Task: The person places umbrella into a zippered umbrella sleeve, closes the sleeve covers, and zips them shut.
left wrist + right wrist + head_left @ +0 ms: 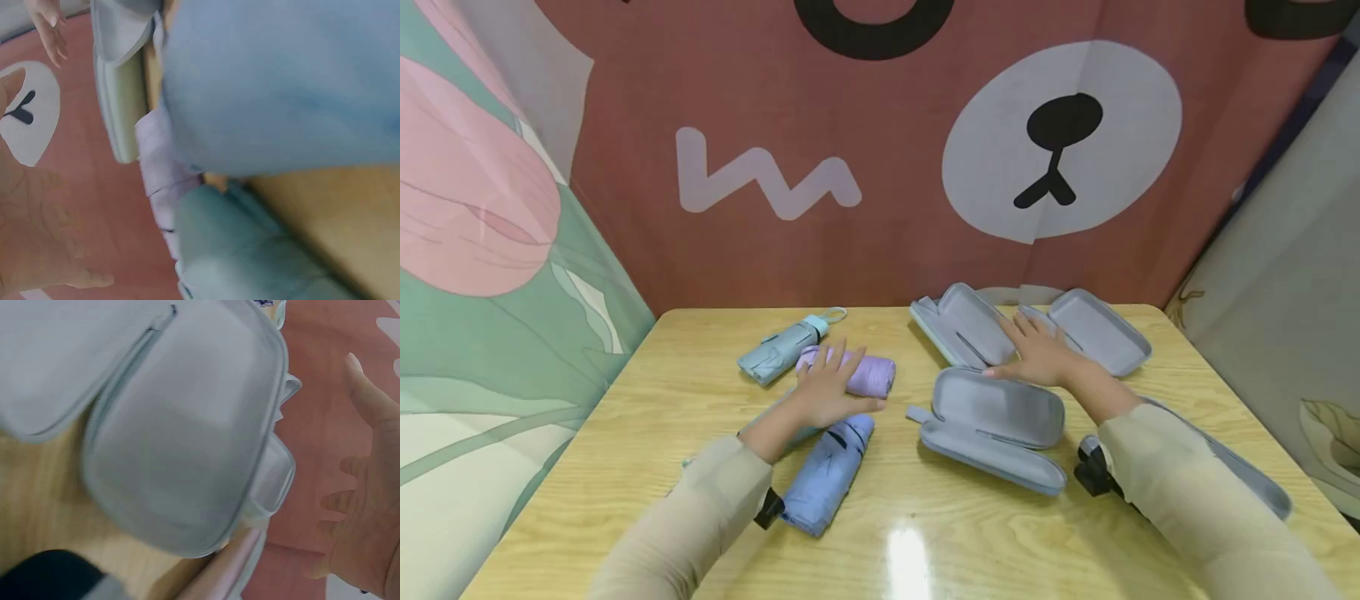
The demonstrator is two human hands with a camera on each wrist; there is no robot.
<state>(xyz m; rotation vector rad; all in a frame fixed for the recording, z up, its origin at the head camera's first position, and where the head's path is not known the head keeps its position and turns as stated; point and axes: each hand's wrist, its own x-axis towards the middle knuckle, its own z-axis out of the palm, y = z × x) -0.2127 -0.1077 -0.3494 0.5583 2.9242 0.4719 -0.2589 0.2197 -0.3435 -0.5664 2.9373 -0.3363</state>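
My left hand [829, 393], fingers spread, is over a group of folded umbrellas. Nearest its fingers is a purple umbrella [872, 377]. A blue umbrella [827, 479] lies in front, and a pale teal umbrella [778, 350] with a wrist loop lies behind. Another teal umbrella [797, 440] is mostly hidden beneath the hand and forearm. On the right, my right hand [1037, 354] spreads its fingers among unzipped grey cases, holding nothing. The front case [1000, 408] gapes wide, with a back-left case [973, 321] and a back-right case [1101, 333] beyond. In the right wrist view, the right hand [369, 506] appears apart from the cases.
Another grey case [1240, 467] sits at the right, partly covered by my right sleeve [1195, 492]. The wooden table [625, 467] ends at a brown cloth backdrop [760, 258] with a cartoon bear face. Patterned curtains [467, 358] hang at the sides.
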